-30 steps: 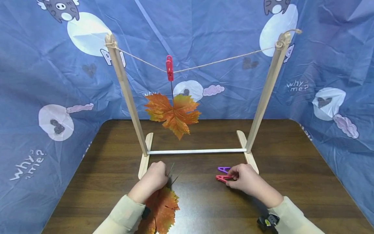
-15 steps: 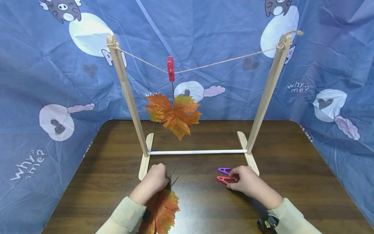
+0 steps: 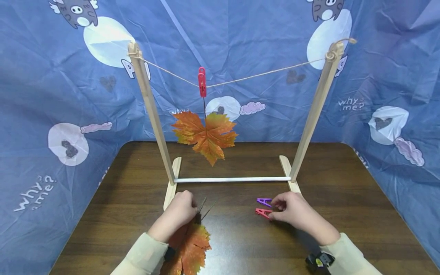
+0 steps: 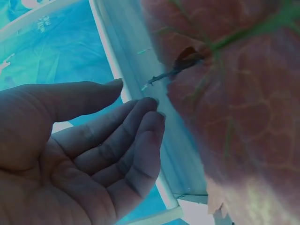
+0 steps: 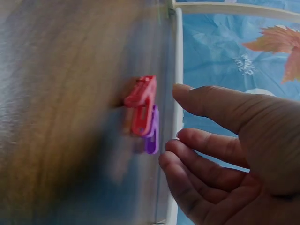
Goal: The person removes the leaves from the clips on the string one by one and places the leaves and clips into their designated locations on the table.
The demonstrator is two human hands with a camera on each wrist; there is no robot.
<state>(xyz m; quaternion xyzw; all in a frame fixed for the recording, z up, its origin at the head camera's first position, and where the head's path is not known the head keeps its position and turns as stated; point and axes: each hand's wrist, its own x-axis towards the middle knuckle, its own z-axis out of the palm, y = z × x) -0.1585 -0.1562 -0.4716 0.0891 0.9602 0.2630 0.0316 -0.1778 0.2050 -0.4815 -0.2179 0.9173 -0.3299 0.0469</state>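
Note:
My left hand (image 3: 179, 209) hovers at the stems of the orange maple leaves (image 3: 195, 248) on the table. In the left wrist view its fingers (image 4: 140, 154) curve loosely, with thumb and fingertips apart and nothing between them; a leaf (image 4: 243, 108) lies beside them. On the right, my right hand (image 3: 292, 210) is beside a red clothespin (image 3: 263, 213) and a purple clothespin (image 3: 264, 202). The right wrist view shows a gap between its thumb and relaxed fingers, with the red clothespin (image 5: 143, 105) apart from them. Another maple leaf (image 3: 207, 135) hangs by its stem from a red clothespin (image 3: 202, 82).
A twine line (image 3: 268, 72) sags between two wooden posts (image 3: 151, 110). A white rod (image 3: 233, 179) joins the posts near their feet. The stand is on a dark wooden table (image 3: 237, 244), with a blue printed cloth (image 3: 261, 38) behind it.
The right hand has drawn slightly back from the red and purple clothespins, its fingers a little more spread. The left hand stays by the leaf stems. The whole head view has shifted slightly.

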